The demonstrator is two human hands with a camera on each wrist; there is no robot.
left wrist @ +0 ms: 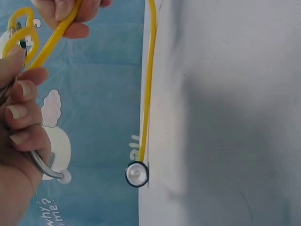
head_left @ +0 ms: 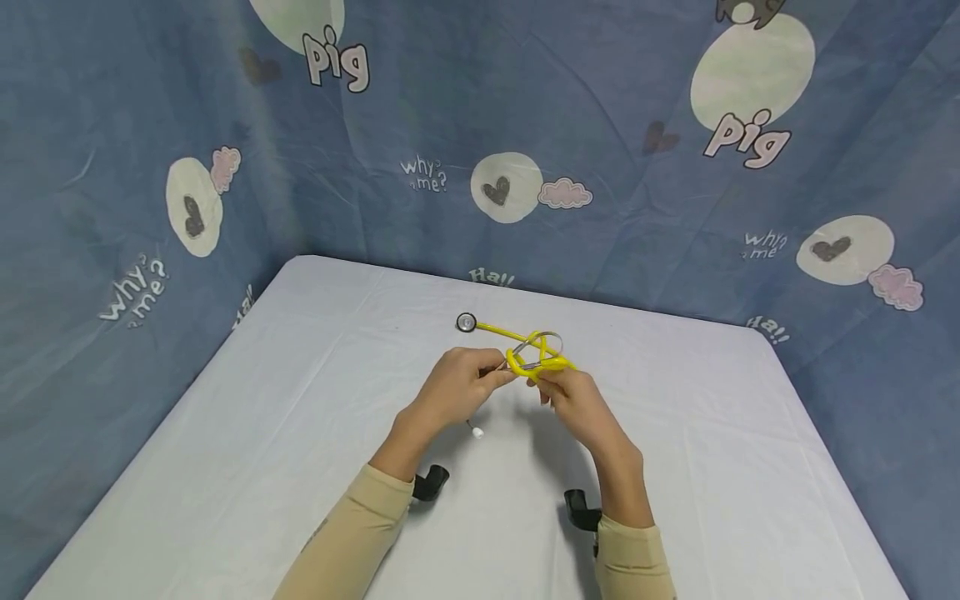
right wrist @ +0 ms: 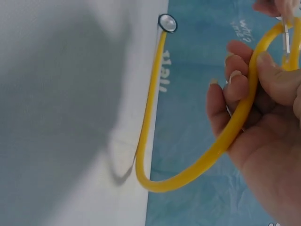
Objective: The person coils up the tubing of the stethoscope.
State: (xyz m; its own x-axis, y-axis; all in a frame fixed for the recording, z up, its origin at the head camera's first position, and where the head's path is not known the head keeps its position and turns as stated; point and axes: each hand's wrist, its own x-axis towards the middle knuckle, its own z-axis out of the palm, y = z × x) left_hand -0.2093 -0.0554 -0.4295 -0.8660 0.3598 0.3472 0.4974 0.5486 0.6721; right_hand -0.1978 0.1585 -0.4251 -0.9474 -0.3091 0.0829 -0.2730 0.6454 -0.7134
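On the blue cloth backdrop (head_left: 450, 83), in pale lettering: repeated "pig" (head_left: 336, 61), "why? me?" (head_left: 424, 173) and "Ha!!" (head_left: 491, 277).

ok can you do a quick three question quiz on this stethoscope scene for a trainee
1. What colour is the tubing that the right hand holds?

2. In the head view, where does the chest piece show relative to the left hand?
a) higher in the picture
b) lower in the picture

3. True or false: the left hand grips the chest piece.

Key:
1. Yellow
2. a
3. False; it grips the metal ear tubes
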